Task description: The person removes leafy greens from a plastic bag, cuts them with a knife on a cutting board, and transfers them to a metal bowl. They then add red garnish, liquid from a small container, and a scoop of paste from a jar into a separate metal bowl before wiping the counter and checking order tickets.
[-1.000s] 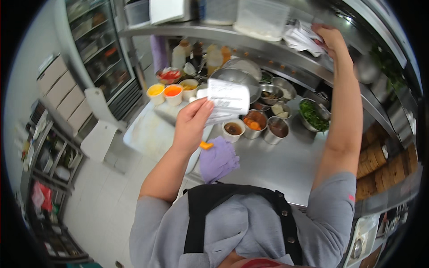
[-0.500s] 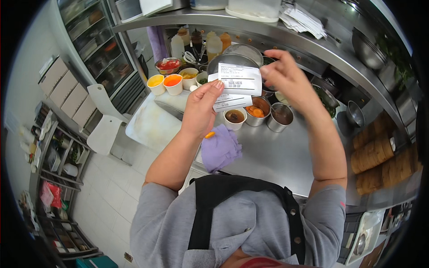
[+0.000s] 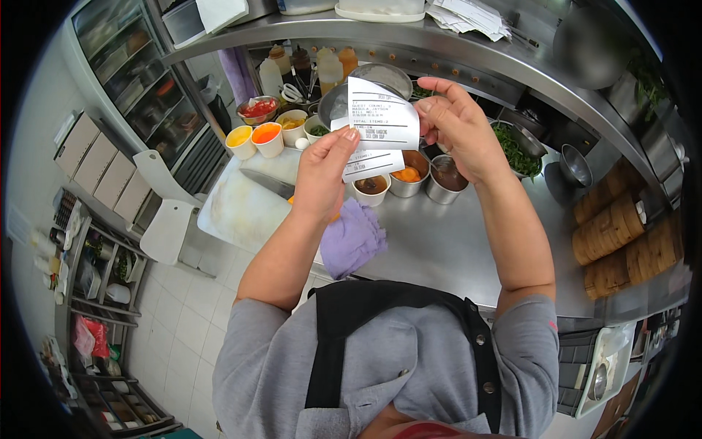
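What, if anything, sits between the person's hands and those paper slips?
Nothing visible. The left hand pinches the lower slip and the right hand grips the upper slip directly, both held up above the steel counter and its sauce pots.

Grey short-sleeved shirt, sleeves ending above elbows. Black apron straps crossing shoulders, joined by band at back; small round snaps along right strap.

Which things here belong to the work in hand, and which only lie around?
In hand:
- white printed paper slips, held by left hand and right hand

Lying around:
- purple cloth
- round metal sauce cups
- white cutting board
- bamboo steamer baskets
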{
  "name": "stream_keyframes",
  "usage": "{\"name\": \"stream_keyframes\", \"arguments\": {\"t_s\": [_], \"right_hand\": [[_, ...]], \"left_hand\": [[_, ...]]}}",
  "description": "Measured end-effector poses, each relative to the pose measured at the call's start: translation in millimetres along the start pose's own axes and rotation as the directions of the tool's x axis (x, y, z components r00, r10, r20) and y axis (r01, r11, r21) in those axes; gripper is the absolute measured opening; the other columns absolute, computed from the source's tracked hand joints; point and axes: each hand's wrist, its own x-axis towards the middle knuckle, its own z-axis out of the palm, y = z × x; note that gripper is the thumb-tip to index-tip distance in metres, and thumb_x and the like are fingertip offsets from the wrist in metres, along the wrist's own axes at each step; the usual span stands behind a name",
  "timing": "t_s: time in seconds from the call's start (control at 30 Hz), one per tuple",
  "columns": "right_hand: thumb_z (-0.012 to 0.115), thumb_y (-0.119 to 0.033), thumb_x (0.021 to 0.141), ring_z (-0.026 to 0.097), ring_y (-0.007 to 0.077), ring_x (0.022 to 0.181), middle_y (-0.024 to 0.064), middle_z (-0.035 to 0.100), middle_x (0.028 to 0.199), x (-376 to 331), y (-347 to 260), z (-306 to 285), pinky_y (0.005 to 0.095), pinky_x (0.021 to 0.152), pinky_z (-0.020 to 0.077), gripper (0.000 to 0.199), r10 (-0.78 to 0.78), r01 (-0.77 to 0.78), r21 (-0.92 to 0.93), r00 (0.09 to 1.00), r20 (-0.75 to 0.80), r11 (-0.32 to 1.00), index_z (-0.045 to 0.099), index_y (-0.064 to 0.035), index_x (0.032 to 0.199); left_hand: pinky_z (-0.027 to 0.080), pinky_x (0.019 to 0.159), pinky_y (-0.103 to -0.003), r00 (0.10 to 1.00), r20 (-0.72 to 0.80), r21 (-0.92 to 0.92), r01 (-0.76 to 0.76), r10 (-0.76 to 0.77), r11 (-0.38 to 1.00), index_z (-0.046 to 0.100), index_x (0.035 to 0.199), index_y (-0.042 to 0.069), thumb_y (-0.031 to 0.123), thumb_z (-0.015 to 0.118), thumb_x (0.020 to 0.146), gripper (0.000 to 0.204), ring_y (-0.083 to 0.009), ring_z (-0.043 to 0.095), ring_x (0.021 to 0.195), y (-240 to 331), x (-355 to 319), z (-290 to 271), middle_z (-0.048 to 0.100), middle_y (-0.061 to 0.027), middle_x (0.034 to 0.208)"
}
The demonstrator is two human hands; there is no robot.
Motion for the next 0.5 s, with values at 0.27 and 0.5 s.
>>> {"name": "stream_keyframes", "arguments": {"t_s": [0.27, 0.5], "right_hand": [[0.065, -0.01, 0.084, 0.055, 0.0091, 0.085, 0.0042, 0.061, 0.097, -2.3, 9.0, 10.7, 0.0234, 0.072, 0.0418, 0.051, -0.099, 0.099, 0.042, 0.995, 0.013, 0.994, 0.041, -0.0014, 0.128], [0.062, 0.001, 0.083, 0.058, 0.0121, 0.094, 0.0061, 0.06, 0.104, -7.7, 12.6, 21.1, 0.0267, 0.081, 0.0462, 0.044, -0.13, 0.123, 0.121, 0.99, 0.057, 0.985, 0.048, -0.0032, 0.125]], "left_hand": [[0.048, 0.083, -0.025, 1.0, -0.002, 0.054, -0.004, 0.004, 0.999, 0.06, 0.114, -0.005, 0.016, 0.056, 0.094, 0.03, -0.0104, 0.06, 0.092, 0.1, -2.4, -1.6, 0.065, -0.0077, 0.103], [0.047, 0.083, -0.025, 0.999, 0.022, 0.072, -0.031, 0.03, 0.997, 0.06, 0.114, -0.005, 0.015, 0.056, 0.094, 0.029, -0.0101, 0.059, 0.093, -3.8, -2.6, -7.8, 0.065, -0.0074, 0.104]]}}
